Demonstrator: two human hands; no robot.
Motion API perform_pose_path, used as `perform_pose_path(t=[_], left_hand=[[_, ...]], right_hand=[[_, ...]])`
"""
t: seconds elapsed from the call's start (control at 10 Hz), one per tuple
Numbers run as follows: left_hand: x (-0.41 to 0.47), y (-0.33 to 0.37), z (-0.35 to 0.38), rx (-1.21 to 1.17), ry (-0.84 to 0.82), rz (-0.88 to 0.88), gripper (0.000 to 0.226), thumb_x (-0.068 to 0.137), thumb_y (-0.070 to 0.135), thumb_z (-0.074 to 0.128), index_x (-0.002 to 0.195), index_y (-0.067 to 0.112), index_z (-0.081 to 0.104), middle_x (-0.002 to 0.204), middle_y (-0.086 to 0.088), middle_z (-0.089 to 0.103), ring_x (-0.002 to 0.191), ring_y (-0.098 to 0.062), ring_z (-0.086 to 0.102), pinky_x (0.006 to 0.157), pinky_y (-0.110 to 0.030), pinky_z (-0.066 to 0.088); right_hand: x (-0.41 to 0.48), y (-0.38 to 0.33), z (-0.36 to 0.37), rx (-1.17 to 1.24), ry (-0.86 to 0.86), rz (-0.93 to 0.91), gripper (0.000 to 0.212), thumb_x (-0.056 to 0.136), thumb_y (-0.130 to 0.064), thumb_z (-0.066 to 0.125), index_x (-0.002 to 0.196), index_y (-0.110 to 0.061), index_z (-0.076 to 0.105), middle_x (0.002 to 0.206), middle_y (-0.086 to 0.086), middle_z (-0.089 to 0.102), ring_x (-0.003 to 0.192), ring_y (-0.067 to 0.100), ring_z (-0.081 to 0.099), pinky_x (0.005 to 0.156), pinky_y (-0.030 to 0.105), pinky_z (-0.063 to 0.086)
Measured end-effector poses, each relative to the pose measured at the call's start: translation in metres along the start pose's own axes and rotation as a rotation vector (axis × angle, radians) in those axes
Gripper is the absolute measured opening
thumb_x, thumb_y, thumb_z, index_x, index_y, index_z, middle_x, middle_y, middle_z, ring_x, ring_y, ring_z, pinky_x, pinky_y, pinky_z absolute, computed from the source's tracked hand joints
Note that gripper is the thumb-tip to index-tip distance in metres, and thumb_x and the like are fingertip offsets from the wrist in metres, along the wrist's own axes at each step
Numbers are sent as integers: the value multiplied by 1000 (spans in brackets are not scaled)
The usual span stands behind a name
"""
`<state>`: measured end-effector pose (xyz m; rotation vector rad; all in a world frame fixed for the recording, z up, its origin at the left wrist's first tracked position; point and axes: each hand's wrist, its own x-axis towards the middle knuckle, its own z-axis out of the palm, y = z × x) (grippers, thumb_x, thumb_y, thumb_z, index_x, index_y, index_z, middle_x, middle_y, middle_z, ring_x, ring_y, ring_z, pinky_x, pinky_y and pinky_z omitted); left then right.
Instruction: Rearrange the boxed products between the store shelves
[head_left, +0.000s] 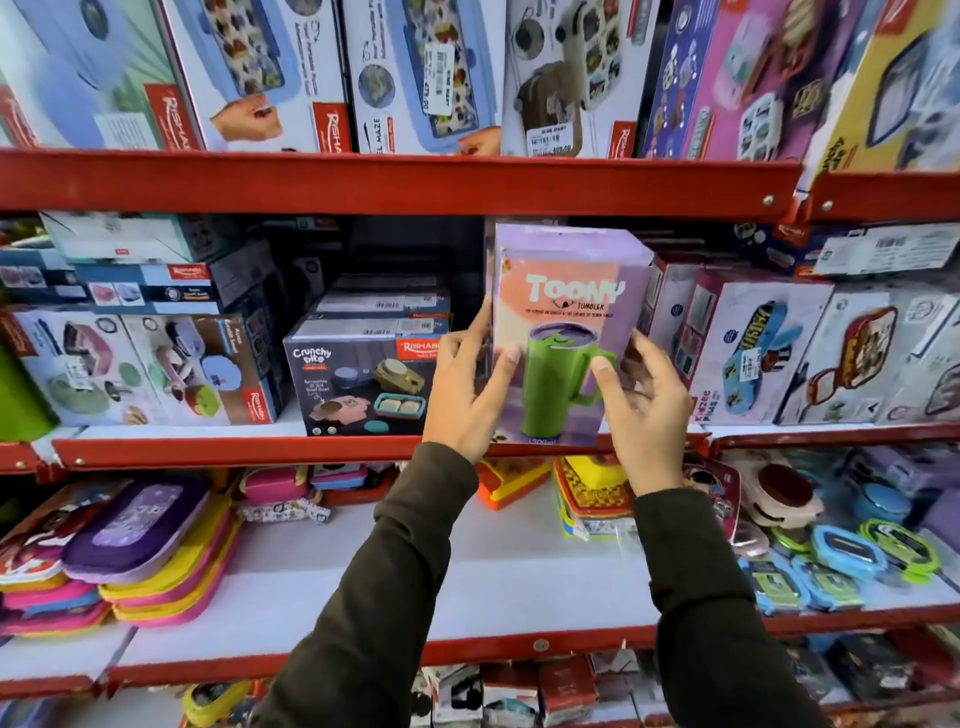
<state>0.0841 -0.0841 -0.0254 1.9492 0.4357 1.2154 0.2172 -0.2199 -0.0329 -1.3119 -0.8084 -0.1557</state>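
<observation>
Head view: mid-placement, I'd say: left hand (464, 384) and right hand (644, 410) clamp the sides of the Toony tumbler box (566, 332), upright at the middle shelf (311, 448) front edge, right of the Crunchy Bite box (358, 384). Next move likely needs a straight push back into the gap. Box: purple-peach, green mug print, undented.

This is a shop aisle, with red metal shelves (395, 182) running in tiers above, level with and below the hands. Above the hands stand printed boxes (421, 73) carrying white price stickers (549, 139), and to both sides of the hands sit more boxed lunch sets (363, 379) packed close together. Below the hands, loose lunch boxes (140, 525) lie stacked in piles on a white shelf.
</observation>
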Motion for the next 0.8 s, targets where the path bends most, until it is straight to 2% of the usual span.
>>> perform_pose_path(t=[0.1,0.2,0.3,0.4,0.5,0.7,0.8], left_hand=[[12,-6,12,11,-34,-27,61,104,39,51,160,36,25,128,-3,49,125,-15,53,114,-27,39],[21,-17,22,86,-62,-79,63,106,30,49,162,32,20,138,-9,50,129,-20,50,113,-29,36],[27,-27,28,166,-68,-147,63,106,26,48,162,29,18,142,-14,52,132,-28,49,109,-32,37],[32,-33,29,148,-54,-193,61,106,26,48,162,27,22,152,-13,50,142,-29,46,119,-42,36],[37,-34,30,129,-67,-227,60,107,28,47,161,29,23,155,-11,50,144,-29,46,122,-47,36],[36,-33,32,120,-51,-252,60,107,28,47,161,29,23,150,-11,55,138,-27,52,119,-45,40],[32,-30,35,86,14,-229,62,106,26,50,161,23,23,151,-11,54,139,-26,53,119,-41,41]], right_hand=[[20,14,-1,-93,-56,26,53,96,-21,72,146,-24,54,135,4,69,105,-12,67,80,3,53],[33,31,4,-212,-117,39,55,98,-19,70,149,-12,51,144,11,63,114,10,67,90,6,50],[37,43,11,-282,-176,82,55,100,-20,67,151,-10,49,148,14,59,131,29,62,112,39,51],[41,51,17,-284,-184,108,59,97,-20,71,151,-13,48,146,11,60,130,28,61,113,48,51],[44,55,20,-317,-192,103,65,92,-19,77,151,-14,48,143,9,62,130,27,60,111,49,52],[43,57,22,-311,-172,119,62,92,-19,77,148,-14,51,140,8,63,127,26,62,107,50,56],[39,57,25,-268,-160,130,67,93,-17,75,153,-16,44,150,8,57,139,27,55,115,51,49]])
